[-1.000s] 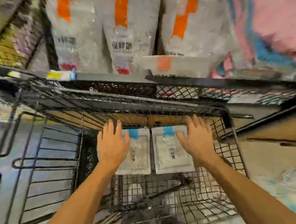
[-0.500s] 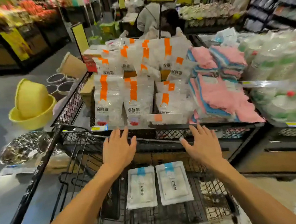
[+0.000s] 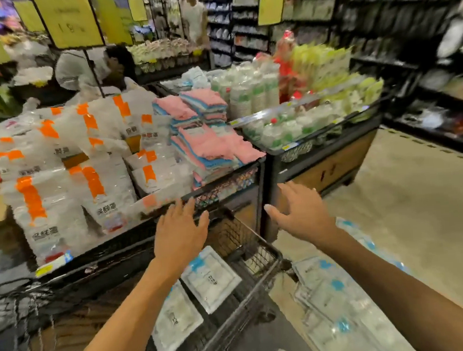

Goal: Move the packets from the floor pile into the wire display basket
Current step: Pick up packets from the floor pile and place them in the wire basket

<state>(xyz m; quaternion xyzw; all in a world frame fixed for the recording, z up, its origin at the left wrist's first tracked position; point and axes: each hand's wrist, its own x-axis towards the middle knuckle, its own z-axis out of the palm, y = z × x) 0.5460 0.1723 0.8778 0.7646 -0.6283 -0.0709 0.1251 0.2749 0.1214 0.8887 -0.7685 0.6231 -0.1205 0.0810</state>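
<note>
Two white packets with blue tops lie side by side in the black wire basket point(image 3: 260, 258): one packet point(image 3: 211, 278) to the right, the other packet point(image 3: 174, 320) lower left. My left hand point(image 3: 181, 231) hovers above the basket, fingers spread, holding nothing. My right hand point(image 3: 300, 215) is raised to the right of the basket, fingers straight, also empty. A pile of similar clear packets with blue marks point(image 3: 340, 299) lies on the floor under my right forearm.
Behind the basket stands a display table stacked with white bags with orange stripes point(image 3: 87, 163) and pink and blue cloths point(image 3: 209, 144). A second table point(image 3: 325, 163) with cups and bottles stands to the right. Another person point(image 3: 88, 70) is in the background. Beige floor point(image 3: 418, 203) lies to the right.
My view has lifted and swung right, away from the basket toward the floor pile. Both hands rose off the two packets and now hover empty, the right one out past the basket's edge.
</note>
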